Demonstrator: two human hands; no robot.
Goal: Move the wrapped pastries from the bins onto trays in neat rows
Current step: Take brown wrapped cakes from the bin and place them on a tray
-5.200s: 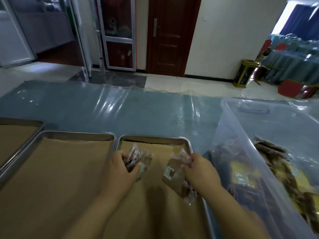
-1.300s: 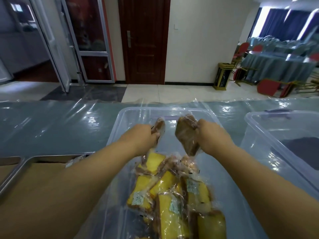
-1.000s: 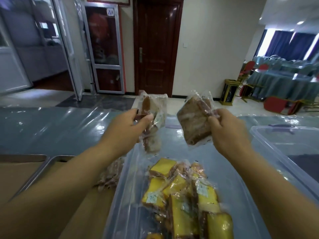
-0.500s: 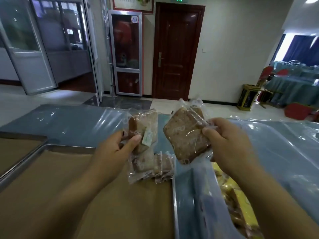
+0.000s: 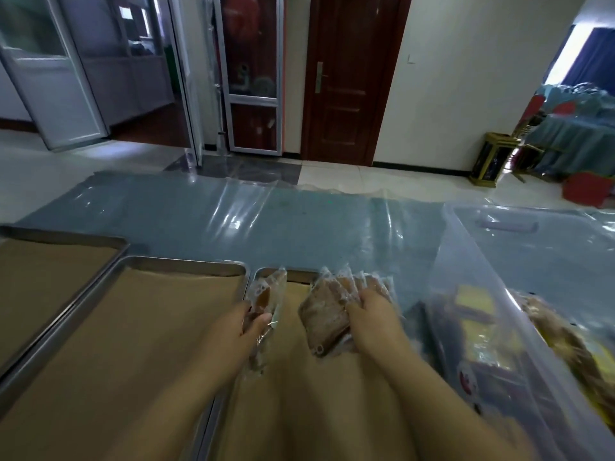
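A person's left hand (image 5: 238, 332) and right hand (image 5: 374, 322) hold wrapped pastries over the far end of the rightmost tray (image 5: 301, 271). It is one of three paper-lined metal trays set edge to edge along the near side of the tabletop (image 5: 233, 214). The left fingers (image 5: 261, 322) pinch a clear-wrapped pack (image 5: 266, 294) by its lower half, so it stands up and can be laid flat. The right fingers (image 5: 357, 306) curl round a fanned handful of brown slices (image 5: 324, 316), apparently gripped together to save trips. Whether either load touches the brown paper cannot be told. Both sit close to the tray's far edge, which suggests the first row starts there and will fill back toward the person. The middle tray (image 5: 186, 262) and leftmost tray (image 5: 66, 236) show only paper. The clear bin (image 5: 482, 281) stands just beside the rightmost tray's right edge, likely to keep the carry short. Yellow cakes (image 5: 476, 304) in wrappers lie inside it. A glossy plastic sheet covers the blue cloth on the tabletop, presumably to keep it clean.
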